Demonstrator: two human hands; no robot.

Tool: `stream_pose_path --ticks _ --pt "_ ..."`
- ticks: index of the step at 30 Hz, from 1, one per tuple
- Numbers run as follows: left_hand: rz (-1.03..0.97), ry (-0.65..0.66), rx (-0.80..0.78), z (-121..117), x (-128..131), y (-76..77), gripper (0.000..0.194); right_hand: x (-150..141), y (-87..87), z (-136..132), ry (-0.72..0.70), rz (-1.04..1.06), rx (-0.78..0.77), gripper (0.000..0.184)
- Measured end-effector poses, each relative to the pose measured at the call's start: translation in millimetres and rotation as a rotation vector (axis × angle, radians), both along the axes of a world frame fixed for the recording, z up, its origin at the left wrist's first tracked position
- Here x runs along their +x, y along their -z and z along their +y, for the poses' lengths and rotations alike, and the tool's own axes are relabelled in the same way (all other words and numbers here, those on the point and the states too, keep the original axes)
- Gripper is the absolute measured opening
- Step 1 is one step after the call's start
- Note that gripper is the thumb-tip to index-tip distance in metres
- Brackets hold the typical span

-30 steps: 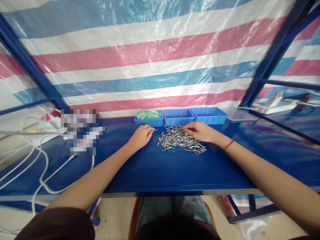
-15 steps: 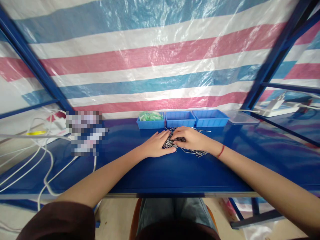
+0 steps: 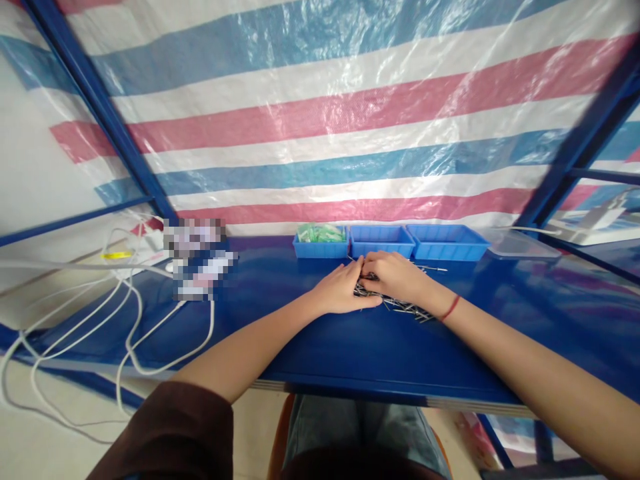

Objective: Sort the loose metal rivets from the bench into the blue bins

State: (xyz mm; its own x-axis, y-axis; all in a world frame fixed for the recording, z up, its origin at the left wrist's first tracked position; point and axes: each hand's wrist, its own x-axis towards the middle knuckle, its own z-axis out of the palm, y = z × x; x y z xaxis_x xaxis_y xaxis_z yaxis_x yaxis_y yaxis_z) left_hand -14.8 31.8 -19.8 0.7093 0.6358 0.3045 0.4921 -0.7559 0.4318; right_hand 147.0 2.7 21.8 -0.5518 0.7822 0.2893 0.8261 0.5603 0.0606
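A pile of thin, nail-like metal pins [image 3: 407,309] lies on the blue table, partly hidden under my hands. My left hand [image 3: 343,291] rests at the pile's left side, fingers stretched out and thumb apart, cupping its edge. Over the pile is my right hand [image 3: 395,275], its fingers curled down among the pins and touching the left hand's fingertips. Some pins show at its fingers, but how many it grips is hidden. A few loose pins [image 3: 434,269] lie behind the right hand.
Behind the pile stand a blue bin [image 3: 320,249] with green-and-clear plastic packets, a middle blue bin [image 3: 381,240] and a right blue bin [image 3: 447,243]. A clear plastic lid [image 3: 525,248] lies farther right. White cables [image 3: 133,320] hang over the table's left side.
The view has swung left, so everything appears farther right. My hands have drawn closer together, and fewer pins show between them.
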Motion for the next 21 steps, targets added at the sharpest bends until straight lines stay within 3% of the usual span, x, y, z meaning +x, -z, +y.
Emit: stream_pose_path --ticks 4,12,17,21 --pt "0.109 -0.019 -0.071 0 0 0.2 0.099 0 3.0 2 0.012 0.032 -0.003 0.017" --pt "0.092 -0.015 -0.063 -4 0 -4.1 0.091 -5 8.3 2 0.074 0.03 0.011 0.016" --pt "-0.12 0.017 0.032 -3 -2 -6.0 0.071 4 10.3 6 0.032 0.242 0.08 0.015" --pt "-0.349 -0.038 0.065 -2 -2 -10.0 0.035 9 8.0 3 -0.034 0.437 0.064 0.017"
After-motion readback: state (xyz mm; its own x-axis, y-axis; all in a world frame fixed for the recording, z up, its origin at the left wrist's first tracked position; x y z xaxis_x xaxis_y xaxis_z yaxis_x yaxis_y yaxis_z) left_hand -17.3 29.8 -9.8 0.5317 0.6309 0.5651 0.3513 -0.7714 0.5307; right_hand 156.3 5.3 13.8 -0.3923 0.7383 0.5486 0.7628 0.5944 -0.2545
